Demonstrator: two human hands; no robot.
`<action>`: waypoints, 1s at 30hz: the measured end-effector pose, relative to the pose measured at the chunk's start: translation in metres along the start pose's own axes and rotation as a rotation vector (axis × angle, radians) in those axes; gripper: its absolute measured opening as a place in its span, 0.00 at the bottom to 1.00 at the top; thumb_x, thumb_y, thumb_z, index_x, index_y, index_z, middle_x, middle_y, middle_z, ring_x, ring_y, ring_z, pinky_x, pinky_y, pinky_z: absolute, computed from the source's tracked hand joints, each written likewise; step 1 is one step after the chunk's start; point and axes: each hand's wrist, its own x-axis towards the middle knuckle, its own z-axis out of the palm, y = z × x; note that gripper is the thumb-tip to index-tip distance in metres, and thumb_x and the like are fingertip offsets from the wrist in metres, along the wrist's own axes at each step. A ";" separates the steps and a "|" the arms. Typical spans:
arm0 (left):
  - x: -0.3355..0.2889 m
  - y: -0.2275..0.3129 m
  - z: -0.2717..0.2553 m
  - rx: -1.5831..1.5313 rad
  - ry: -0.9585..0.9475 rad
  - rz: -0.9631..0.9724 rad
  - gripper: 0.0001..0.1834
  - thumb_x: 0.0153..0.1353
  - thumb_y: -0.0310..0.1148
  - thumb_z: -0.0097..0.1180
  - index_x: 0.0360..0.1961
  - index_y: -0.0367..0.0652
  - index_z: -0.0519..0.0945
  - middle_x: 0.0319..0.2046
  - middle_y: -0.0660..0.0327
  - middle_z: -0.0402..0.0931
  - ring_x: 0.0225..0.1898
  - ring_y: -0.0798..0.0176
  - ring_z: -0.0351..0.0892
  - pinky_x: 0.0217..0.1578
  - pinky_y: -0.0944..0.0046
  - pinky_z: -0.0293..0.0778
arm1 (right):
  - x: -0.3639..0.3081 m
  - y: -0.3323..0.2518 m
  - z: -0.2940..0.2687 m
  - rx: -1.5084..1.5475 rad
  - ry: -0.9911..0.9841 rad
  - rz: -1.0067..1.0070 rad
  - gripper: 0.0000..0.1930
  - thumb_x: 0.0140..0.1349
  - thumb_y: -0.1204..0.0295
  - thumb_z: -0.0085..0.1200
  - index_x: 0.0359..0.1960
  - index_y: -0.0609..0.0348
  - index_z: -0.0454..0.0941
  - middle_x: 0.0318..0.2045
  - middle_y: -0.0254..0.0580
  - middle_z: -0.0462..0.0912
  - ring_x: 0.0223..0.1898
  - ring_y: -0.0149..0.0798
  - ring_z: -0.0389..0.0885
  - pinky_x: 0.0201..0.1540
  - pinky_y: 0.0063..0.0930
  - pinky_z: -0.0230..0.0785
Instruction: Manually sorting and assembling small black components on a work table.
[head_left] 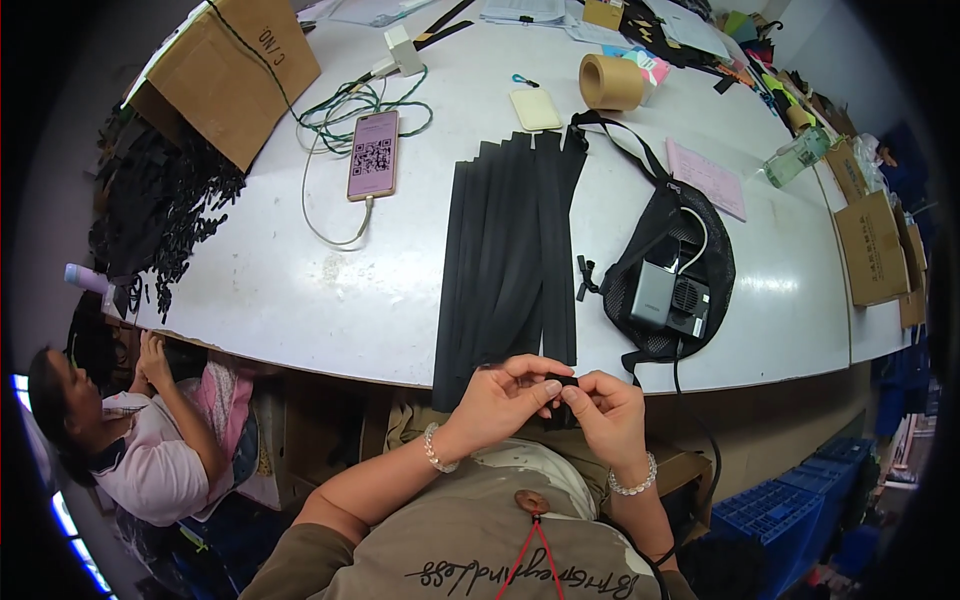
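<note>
Both my hands meet at the table's near edge, fingers pinched around a black strap end. My left hand [510, 397] grips it from the left with thumb and forefinger. Close beside it, my right hand [608, 408] pinches the same piece from the right. Only a small dark bit of this black strap [566, 381] shows between the fingertips. A bundle of long flat black straps [505, 240] lies just beyond my hands, running away across the table and hanging over the near edge at its left side.
Right of the straps lies a black mesh bag [625, 275] holding a power bank [654, 294]. A charging phone [373, 155], a tape roll [611, 82] and a cardboard box [235, 80] stand farther off on the white table [390, 290]. Another person [150, 430] sits at the left.
</note>
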 end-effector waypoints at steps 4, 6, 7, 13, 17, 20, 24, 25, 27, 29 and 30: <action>-0.002 0.002 0.002 0.023 0.046 0.011 0.11 0.61 0.29 0.53 0.44 0.37 0.77 0.31 0.65 0.76 0.27 0.79 0.72 0.29 0.78 0.71 | 0.000 0.000 0.003 -0.035 -0.039 -0.049 0.03 0.59 0.79 0.53 0.29 0.65 0.75 0.23 0.27 0.76 0.21 0.13 0.64 0.21 0.09 0.54; -0.004 0.002 0.005 0.002 0.046 0.021 0.11 0.61 0.29 0.52 0.44 0.37 0.77 0.30 0.65 0.76 0.27 0.79 0.72 0.29 0.78 0.71 | 0.000 0.003 0.006 -0.001 -0.015 -0.086 0.04 0.59 0.78 0.51 0.28 0.65 0.74 0.23 0.28 0.75 0.21 0.13 0.64 0.21 0.09 0.55; -0.003 0.002 0.006 -0.019 0.044 0.031 0.11 0.61 0.29 0.52 0.44 0.37 0.77 0.30 0.65 0.76 0.27 0.79 0.72 0.29 0.78 0.71 | 0.001 0.004 0.007 0.000 -0.010 -0.087 0.04 0.59 0.78 0.51 0.28 0.65 0.74 0.23 0.28 0.75 0.21 0.13 0.64 0.21 0.09 0.55; 0.003 0.013 -0.002 -0.048 -0.016 0.066 0.10 0.64 0.29 0.48 0.44 0.38 0.75 0.29 0.66 0.74 0.31 0.76 0.72 0.32 0.76 0.72 | 0.001 -0.047 -0.004 -0.333 0.272 -0.618 0.03 0.52 0.81 0.49 0.28 0.61 0.73 0.23 0.37 0.75 0.21 0.29 0.71 0.22 0.22 0.61; 0.005 0.020 -0.006 -0.078 0.011 0.120 0.10 0.62 0.27 0.48 0.44 0.36 0.74 0.31 0.61 0.75 0.32 0.72 0.75 0.33 0.72 0.74 | -0.027 -0.112 -0.006 0.197 0.414 -1.126 0.07 0.52 0.72 0.51 0.33 0.54 0.71 0.23 0.38 0.72 0.21 0.32 0.70 0.23 0.24 0.60; 0.005 0.020 -0.004 -0.083 0.054 0.120 0.10 0.62 0.27 0.49 0.44 0.36 0.74 0.30 0.62 0.75 0.32 0.72 0.75 0.33 0.72 0.74 | -0.035 -0.134 -0.011 0.314 0.107 -1.369 0.09 0.55 0.64 0.53 0.32 0.52 0.67 0.24 0.33 0.70 0.19 0.29 0.68 0.20 0.19 0.55; 0.002 0.018 -0.008 -0.086 0.064 0.126 0.11 0.62 0.26 0.48 0.45 0.37 0.74 0.31 0.63 0.74 0.34 0.73 0.73 0.35 0.72 0.74 | -0.044 -0.158 -0.016 0.255 -0.248 -1.175 0.13 0.58 0.61 0.52 0.43 0.49 0.72 0.32 0.45 0.75 0.23 0.42 0.72 0.24 0.33 0.69; 0.002 0.017 -0.007 -0.091 0.059 0.127 0.11 0.62 0.26 0.48 0.45 0.37 0.74 0.31 0.63 0.74 0.34 0.73 0.73 0.35 0.71 0.74 | -0.043 -0.158 -0.011 0.273 -0.257 -1.221 0.16 0.58 0.60 0.52 0.48 0.41 0.70 0.30 0.43 0.75 0.21 0.40 0.70 0.22 0.31 0.65; 0.002 0.019 -0.006 -0.089 0.071 0.126 0.11 0.62 0.26 0.48 0.45 0.36 0.73 0.31 0.62 0.74 0.34 0.72 0.74 0.35 0.71 0.74 | -0.045 -0.172 -0.014 0.300 -0.271 -1.265 0.21 0.57 0.59 0.52 0.54 0.33 0.67 0.28 0.41 0.75 0.20 0.37 0.68 0.21 0.29 0.62; 0.000 0.019 -0.009 -0.089 0.094 0.123 0.11 0.61 0.25 0.47 0.45 0.36 0.73 0.31 0.61 0.74 0.33 0.71 0.74 0.35 0.71 0.73 | -0.058 -0.208 -0.032 -0.208 -0.547 -0.484 0.29 0.56 0.60 0.54 0.60 0.19 0.58 0.25 0.37 0.75 0.21 0.36 0.69 0.21 0.29 0.62; 0.000 0.020 -0.009 -0.087 0.100 0.121 0.11 0.61 0.25 0.47 0.45 0.36 0.73 0.31 0.61 0.74 0.33 0.71 0.74 0.35 0.71 0.73 | -0.058 -0.207 -0.031 -0.202 -0.551 -0.484 0.29 0.56 0.60 0.54 0.60 0.19 0.58 0.25 0.37 0.75 0.21 0.36 0.69 0.21 0.29 0.62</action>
